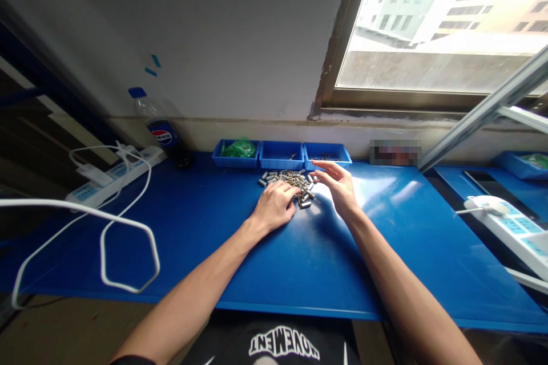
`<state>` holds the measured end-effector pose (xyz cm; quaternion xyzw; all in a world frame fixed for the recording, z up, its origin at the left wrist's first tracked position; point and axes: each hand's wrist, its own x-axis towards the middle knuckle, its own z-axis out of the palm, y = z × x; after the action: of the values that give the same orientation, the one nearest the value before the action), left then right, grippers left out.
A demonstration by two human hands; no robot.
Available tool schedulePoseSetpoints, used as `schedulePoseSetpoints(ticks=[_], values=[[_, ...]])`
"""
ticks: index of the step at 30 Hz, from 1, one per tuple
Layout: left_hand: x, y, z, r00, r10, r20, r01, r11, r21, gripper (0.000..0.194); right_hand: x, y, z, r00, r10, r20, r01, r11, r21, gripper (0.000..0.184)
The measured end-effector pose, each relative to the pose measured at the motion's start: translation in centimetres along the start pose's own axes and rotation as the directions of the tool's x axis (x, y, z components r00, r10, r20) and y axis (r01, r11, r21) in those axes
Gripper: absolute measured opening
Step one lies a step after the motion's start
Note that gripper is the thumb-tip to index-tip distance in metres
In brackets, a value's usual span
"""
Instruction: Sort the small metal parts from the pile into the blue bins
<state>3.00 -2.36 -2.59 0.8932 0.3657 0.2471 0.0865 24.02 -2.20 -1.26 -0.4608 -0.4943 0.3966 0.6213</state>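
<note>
A pile of small metal parts (287, 178) lies on the blue table (205, 239), just in front of three blue trays. My left hand (276, 203) rests palm down at the pile's near edge, fingers curled onto the parts. My right hand (338, 183) hovers at the pile's right side, fingers stretched out and spread, its fingertips close to the right blue tray (327, 153). Whether the left fingers pinch a part I cannot make out.
The middle blue tray (281, 155) holds a few parts; the left blue tray (237, 152) holds green material. A Pepsi bottle (160, 128) stands by the wall. White power strips (113, 175) (511, 228) and a looping white cable (103, 239) lie at both sides.
</note>
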Motion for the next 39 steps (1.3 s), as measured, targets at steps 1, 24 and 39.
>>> schedulePoseSetpoints(ticks=[1, 24, 39], values=[[0.0, 0.0, 0.0, 1.000, -0.010, 0.001, 0.010, 1.000, 0.001, 0.041, 0.0, 0.0, 0.0, 1.000, 0.002, 0.001, -0.002, 1.000, -0.004, 0.031], [0.8, -0.6, -0.2, 0.928, -0.208, -0.310, 0.038, 0.878, -0.476, 0.028, -0.2, -0.4, 0.2, 0.997, 0.051, 0.049, -0.052, 0.999, 0.009, 0.027], [1.2, -0.5, -0.2, 0.887, -0.407, -0.218, 0.051, 0.555, -0.831, 0.038, -0.8, -0.7, 0.6, 0.916, 0.221, 0.336, -0.248, 0.968, 0.040, 0.031]])
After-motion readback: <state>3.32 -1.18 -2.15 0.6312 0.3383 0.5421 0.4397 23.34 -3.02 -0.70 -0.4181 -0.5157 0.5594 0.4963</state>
